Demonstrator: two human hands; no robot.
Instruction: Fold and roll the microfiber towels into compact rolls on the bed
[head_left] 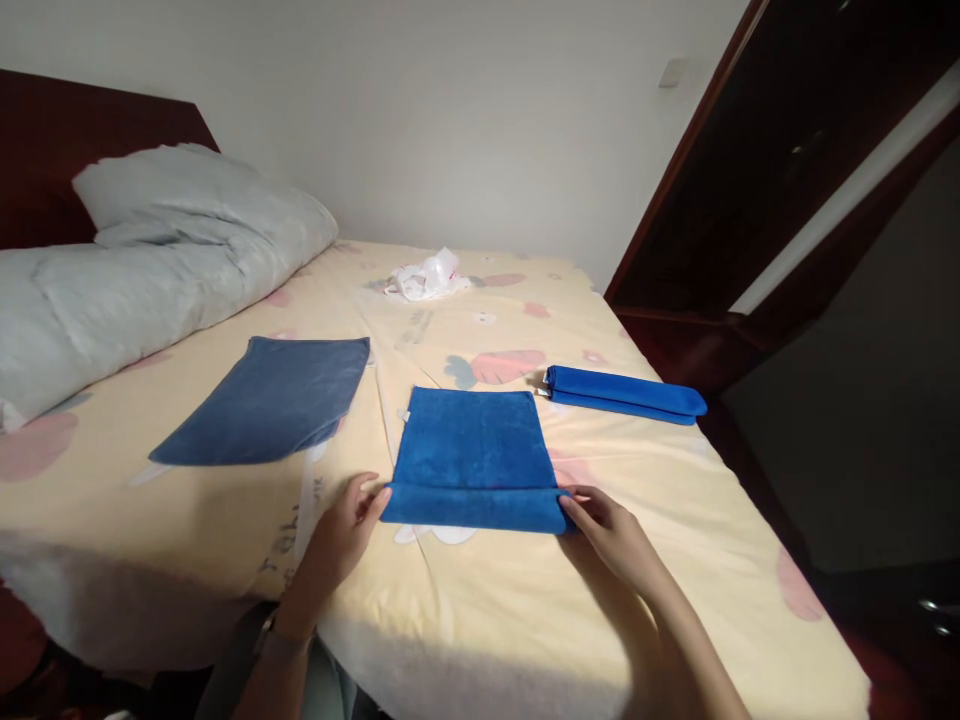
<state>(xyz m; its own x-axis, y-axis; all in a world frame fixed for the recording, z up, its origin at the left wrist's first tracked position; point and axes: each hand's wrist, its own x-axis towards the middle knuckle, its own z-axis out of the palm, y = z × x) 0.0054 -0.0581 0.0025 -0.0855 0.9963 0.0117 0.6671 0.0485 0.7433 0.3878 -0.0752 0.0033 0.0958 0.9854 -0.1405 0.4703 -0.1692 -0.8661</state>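
Note:
A bright blue cloth (476, 437) lies on the bed in front of me, its near edge folded over into a flat strip. My left hand (354, 520) pinches the left end of that strip between thumb and fingers. At the strip's right end, my right hand (601, 525) grips the fold the same way. To the left, a darker grey-blue cloth (274, 400) is spread flat. Beyond my right hand rests a long, narrow blue folded cloth bundle (622, 394), with small white tags at its left end.
A yellow patterned sheet (480, 620) covers the bed. Toward the wall lies a crumpled white plastic bag (427, 275). A grey quilt (172, 270) is heaped at the left by a dark headboard (105, 130). Past the bed's right edge stands dark wooden furniture (720, 200).

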